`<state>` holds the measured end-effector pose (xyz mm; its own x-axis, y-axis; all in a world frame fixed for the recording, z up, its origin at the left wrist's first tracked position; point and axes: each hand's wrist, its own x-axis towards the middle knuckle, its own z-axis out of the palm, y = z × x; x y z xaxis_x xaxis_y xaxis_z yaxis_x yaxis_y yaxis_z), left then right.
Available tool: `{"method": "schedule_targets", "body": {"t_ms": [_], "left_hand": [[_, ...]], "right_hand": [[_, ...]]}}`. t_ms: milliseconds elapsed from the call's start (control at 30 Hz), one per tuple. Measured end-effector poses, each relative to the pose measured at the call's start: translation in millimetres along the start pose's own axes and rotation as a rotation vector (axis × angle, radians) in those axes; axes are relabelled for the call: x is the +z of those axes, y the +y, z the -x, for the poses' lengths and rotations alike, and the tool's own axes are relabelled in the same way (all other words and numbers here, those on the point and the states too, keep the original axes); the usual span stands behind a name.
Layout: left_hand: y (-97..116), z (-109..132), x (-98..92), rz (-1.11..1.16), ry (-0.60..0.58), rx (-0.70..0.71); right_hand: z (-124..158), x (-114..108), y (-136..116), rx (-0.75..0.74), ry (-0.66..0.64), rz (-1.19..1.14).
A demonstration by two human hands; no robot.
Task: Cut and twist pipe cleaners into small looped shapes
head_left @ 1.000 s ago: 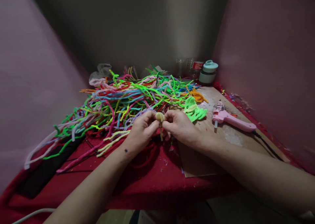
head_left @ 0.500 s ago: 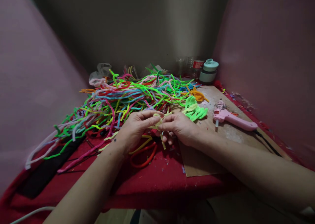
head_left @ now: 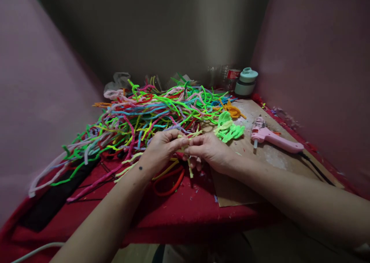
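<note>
At the far left, well apart from the grip of either hand, a black case (head_left: pixel 54 201) lies on the bench (head_left: pixel 185 214), which is covered in red cloth. A large heap of fuzzy craft stems (head_left: pixel 156 103) in many colours spreads from beside the case to just behind both hands, with a clear plastic bag (head_left: pixel 117 81) at its far edge. Pale yellow stems (head_left: pixel 128 168) lie just left of the left hand's wrist.

The left hand (head_left: pixel 162 147) keeps a narrow grip, thumb and finger pinching a pale yellow piece (head_left: pixel 190 171). That piece sits between the two hands, one end hanging below the fingertips. A red loop (head_left: pixel 170 191) rests on the cloth below the left grip. The right hand (head_left: pixel 212 151) pinches the same piece, its grip narrow too, the fingertips of both hands close together.

Just beyond the right grip are a bright green shape (head_left: pixel 229 128) and, farther back, an orange bundle (head_left: pixel 231 109). Behind these stands a lidded cup (head_left: pixel 245 83). Right of the right grip, a pink glue gun (head_left: pixel 274 139) lies on a board (head_left: pixel 241 189).
</note>
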<state>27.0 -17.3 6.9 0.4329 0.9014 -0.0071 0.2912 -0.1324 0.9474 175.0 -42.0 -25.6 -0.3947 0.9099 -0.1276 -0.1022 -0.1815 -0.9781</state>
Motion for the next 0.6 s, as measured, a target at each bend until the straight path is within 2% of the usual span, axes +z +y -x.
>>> {"method": "schedule_targets", "body": {"t_ms": [100,233,433,500,600], "left_hand": [[2.3,1.5,1.2,-0.017,0.002,-0.02],[3.8,3.1,2.3,-0.015,0.006,-0.039],[-4.3,0.1,4.4,-0.282,0.119,0.125],[-5.4,-1.1,2.9,-0.245,0.148,0.142],[-3.7,-1.1,-2.4,-0.138,0.091,0.073]], "right_hand": [[-0.1,0.4,1.1,-0.005,-0.023,-0.013],[-1.3,-1.4,3.2,0.004,0.032,0.024],[-3.1,-1.3,4.6,-0.025,0.007,0.037],[-2.0,-0.5,2.9,-0.033,0.051,0.045],[1.0,-0.4,-1.9,-0.045,0.126,0.048]]}}
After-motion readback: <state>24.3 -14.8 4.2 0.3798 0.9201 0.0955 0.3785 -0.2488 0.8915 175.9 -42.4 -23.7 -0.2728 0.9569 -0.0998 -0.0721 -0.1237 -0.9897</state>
